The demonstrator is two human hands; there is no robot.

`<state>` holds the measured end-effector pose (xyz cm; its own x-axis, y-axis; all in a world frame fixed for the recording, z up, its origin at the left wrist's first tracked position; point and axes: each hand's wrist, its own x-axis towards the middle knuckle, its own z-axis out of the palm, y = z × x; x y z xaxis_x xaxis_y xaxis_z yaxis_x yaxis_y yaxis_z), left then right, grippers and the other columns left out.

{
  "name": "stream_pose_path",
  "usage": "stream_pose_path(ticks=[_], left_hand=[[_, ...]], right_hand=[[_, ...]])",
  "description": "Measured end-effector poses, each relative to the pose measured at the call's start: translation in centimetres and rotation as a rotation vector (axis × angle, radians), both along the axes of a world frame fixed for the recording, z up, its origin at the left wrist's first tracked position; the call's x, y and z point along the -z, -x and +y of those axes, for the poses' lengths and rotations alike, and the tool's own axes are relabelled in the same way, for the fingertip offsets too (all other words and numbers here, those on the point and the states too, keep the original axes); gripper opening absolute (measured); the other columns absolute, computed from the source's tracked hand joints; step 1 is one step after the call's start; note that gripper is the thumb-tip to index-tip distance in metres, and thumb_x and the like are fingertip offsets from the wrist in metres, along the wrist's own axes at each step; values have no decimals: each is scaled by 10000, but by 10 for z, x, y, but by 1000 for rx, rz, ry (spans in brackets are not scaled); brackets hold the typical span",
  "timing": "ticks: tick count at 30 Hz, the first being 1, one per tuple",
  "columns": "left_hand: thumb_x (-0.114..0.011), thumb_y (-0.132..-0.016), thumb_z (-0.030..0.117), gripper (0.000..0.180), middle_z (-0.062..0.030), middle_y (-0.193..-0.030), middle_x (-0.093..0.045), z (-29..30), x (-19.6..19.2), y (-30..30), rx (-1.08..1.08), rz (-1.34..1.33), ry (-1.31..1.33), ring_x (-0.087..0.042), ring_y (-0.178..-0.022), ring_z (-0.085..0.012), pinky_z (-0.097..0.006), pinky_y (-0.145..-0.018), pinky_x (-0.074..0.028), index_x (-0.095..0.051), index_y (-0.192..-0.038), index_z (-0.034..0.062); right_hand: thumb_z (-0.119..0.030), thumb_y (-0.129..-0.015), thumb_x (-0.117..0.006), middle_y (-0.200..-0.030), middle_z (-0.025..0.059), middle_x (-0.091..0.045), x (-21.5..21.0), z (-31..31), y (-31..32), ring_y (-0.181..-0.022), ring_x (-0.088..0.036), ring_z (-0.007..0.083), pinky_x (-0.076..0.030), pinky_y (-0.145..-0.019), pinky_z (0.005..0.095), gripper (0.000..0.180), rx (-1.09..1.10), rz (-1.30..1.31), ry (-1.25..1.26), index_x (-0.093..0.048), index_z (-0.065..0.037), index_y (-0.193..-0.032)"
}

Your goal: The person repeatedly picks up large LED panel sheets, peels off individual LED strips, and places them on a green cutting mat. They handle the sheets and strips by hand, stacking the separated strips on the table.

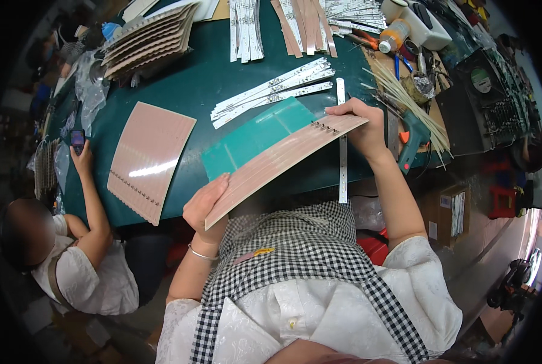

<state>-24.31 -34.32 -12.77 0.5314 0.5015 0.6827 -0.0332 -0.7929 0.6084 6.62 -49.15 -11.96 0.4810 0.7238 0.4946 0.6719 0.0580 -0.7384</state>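
Note:
A pinkish panel of joined circuit-board strips [286, 159] is tilted in front of me, over the table's near edge. My left hand [207, 203] is closed on its lower left corner, and my right hand [365, 126] grips its upper right end. Several short dark pins or wires stick up near that right end. Behind the panel a teal sheet [255, 138] lies on the green table [204, 79]. A similar pink panel [148, 148] rests flat to the left, with a row of dark pins along its near edge. Just beyond the sheet are loose white strips [274, 91].
One white strip [343, 167] overhangs the table edge by my right hand. A glue gun [414, 138], pale sticks [413, 91] and an orange-capped bottle [394, 35] are at right. Stacked panels [152, 41] and strip bundles [245, 30] stand at the back. A person holding a phone [77, 141] sits left.

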Motion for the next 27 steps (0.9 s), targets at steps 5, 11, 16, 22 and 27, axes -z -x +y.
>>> stream_pose_path(ticks=[5,11,16,22,27], left_hand=[[-602,-842,-70,114,-136,-912,-672,2,-9,4,-58,-7,646,-661,-831,-218,-346,-791,-550,-627,-953,-73],[-609,-844,-56,378,-159,-1065,-620,32,-44,7,-160,-446,958,-658,-880,-253,-317,-762,-579,-485,-1200,-50],[-652,-814,-27,443,-148,-1097,-610,31,-44,14,-128,-396,1031,-620,-992,-239,-347,-843,-542,-473,-1220,-47],[-716,-754,-21,490,-131,-1115,-614,2,-24,28,-121,-171,1123,-603,-997,-179,-310,-898,-465,-499,-1190,-73],[-735,-745,-5,541,-132,-1118,-609,-5,-24,27,15,-1,1090,-597,-1011,-176,-310,-908,-466,-471,-1213,-67]], right_hand=[[16,-781,-683,-763,73,-676,-14,2,-2,-691,-650,124,-529,-633,238,103,12,627,241,-662,26,-881],[-17,-807,-664,-711,63,-637,-13,39,-47,-606,-598,116,-493,-552,228,76,-1,710,268,-649,28,-866],[-128,-796,-708,-763,84,-661,-2,67,-70,-626,-611,111,-501,-556,232,199,242,-130,295,-682,23,-923],[-117,-816,-656,-861,77,-658,-52,45,-10,-769,-595,96,-492,-655,263,320,-233,820,187,-641,11,-1108],[93,-703,-681,-822,15,-598,-33,19,1,-754,-574,79,-469,-700,216,612,-232,722,301,-489,-4,-1276]])
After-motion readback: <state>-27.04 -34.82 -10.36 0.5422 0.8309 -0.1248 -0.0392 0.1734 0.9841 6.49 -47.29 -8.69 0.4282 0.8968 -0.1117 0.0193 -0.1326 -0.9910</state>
